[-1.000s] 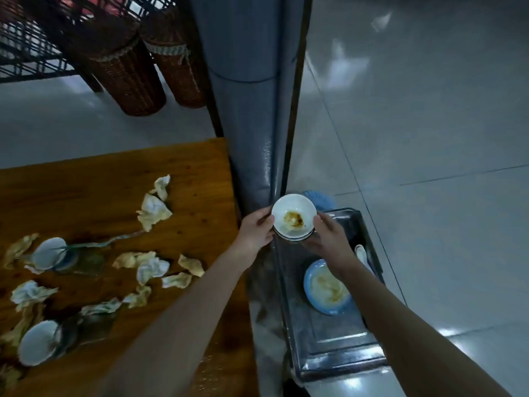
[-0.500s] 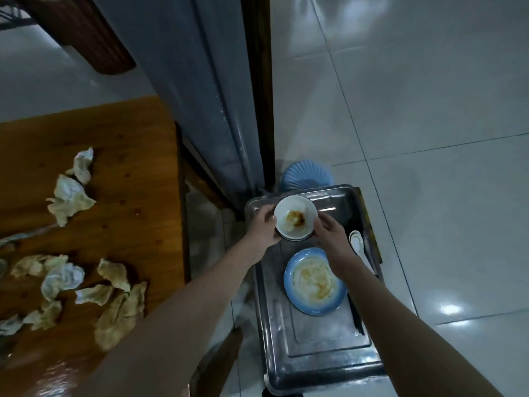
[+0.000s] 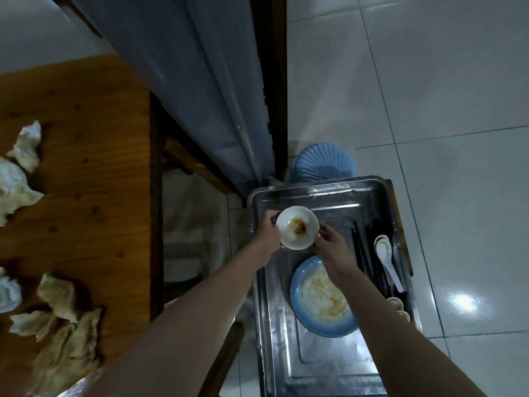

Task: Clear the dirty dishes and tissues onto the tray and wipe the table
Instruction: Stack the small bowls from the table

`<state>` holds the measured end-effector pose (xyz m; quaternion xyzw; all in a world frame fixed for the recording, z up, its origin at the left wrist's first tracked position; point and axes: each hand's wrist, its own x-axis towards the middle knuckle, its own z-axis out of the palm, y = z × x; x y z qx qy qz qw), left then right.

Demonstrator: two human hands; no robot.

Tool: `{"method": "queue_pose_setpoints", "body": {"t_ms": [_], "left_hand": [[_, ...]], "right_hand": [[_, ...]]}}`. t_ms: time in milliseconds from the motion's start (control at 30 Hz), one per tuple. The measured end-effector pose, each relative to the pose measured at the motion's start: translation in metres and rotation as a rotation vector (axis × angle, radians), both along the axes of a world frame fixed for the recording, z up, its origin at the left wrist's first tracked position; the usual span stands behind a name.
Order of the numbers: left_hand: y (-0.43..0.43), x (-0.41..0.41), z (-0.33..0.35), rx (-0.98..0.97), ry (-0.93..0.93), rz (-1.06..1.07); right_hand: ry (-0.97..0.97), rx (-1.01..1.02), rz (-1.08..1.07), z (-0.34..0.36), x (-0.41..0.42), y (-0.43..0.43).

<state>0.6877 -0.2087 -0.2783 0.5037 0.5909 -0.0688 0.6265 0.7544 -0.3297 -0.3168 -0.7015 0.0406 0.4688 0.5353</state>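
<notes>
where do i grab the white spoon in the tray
Pinch the white spoon by its handle, from above at the near end. It lies flat, handle pointing nearward, dark chopsticks on one side and the tray wall on the other, leaving little side room.

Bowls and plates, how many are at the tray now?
2. A white bowl, gripped by the left hand and right hand at the tray's far end; a blue plate nearer me in it. The white bowl may hide another beneath.

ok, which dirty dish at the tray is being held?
The small white bowl, held at its rim between the left hand and right hand. The larger blue plate lies flat in the tray, ungripped.
</notes>
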Motion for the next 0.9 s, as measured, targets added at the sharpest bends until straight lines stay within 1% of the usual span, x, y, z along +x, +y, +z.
{"method": "queue_pose_setpoints", "body": {"t_ms": [100,200,367,533,767,900], "left_hand": [[0.001,-0.001,-0.004,-0.014,0.010,-0.002],[0.002,-0.004,-0.001,-0.016,-0.010,-0.053],[0.002,-0.011,0.021,-0.045,-0.048,-0.060],[0.001,-0.031,0.058,0.038,-0.072,-0.114],[0.005,-0.073,0.138,0.127,-0.155,-0.109],[0.007,-0.097,0.181,0.131,-0.195,-0.093]], "right_hand": [[0.029,0.002,0.041,-0.002,0.001,0.003],[0.044,-0.013,0.061,0.001,-0.001,0.002],[-0.021,-0.034,0.078,0.035,-0.002,-0.004],[-0.171,-0.040,0.026,0.083,-0.003,0.001],[-0.198,0.002,-0.026,0.162,-0.017,0.009],[-0.208,0.003,0.013,0.204,-0.038,0.013]]}}
